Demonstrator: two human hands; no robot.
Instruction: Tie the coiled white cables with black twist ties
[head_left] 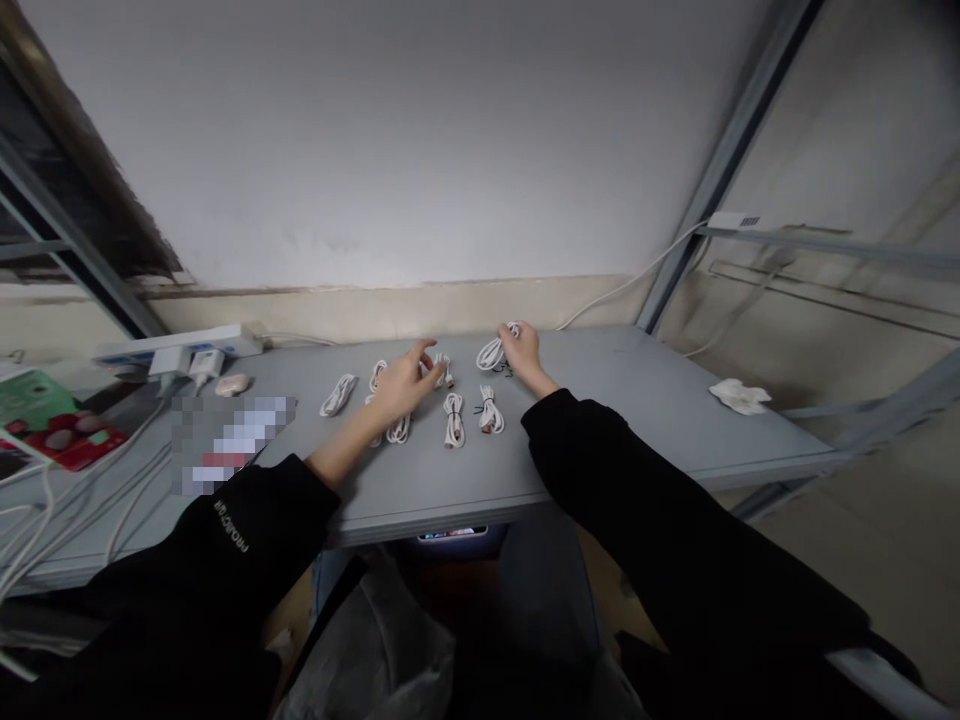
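Observation:
My right hand (pixel 523 352) is closed around a looped white cable (pixel 491 354), holding it at the back middle of the desk. Some small black ties (pixel 504 370) lie just below it. My left hand (pixel 405 383) hovers over several white cable bundles, fingers apart and holding nothing that I can see. One bundle (pixel 443 370) sits by its fingertips, partly hidden, and another (pixel 399 430) shows under the wrist. Nearer the front edge rest a tied bundle (pixel 454 420) and a second one (pixel 490 412) with a dark tie. A further bundle (pixel 338 395) lies to the left.
On the left of the grey desk (pixel 600 440) stand a power strip (pixel 180 345) with white chargers, a small pinkish case (pixel 232 384), a blurred-out flat item (pixel 232 440) and loose cords. A crumpled tissue (pixel 739 396) lies at right. Metal posts flank the desk, with a wall behind.

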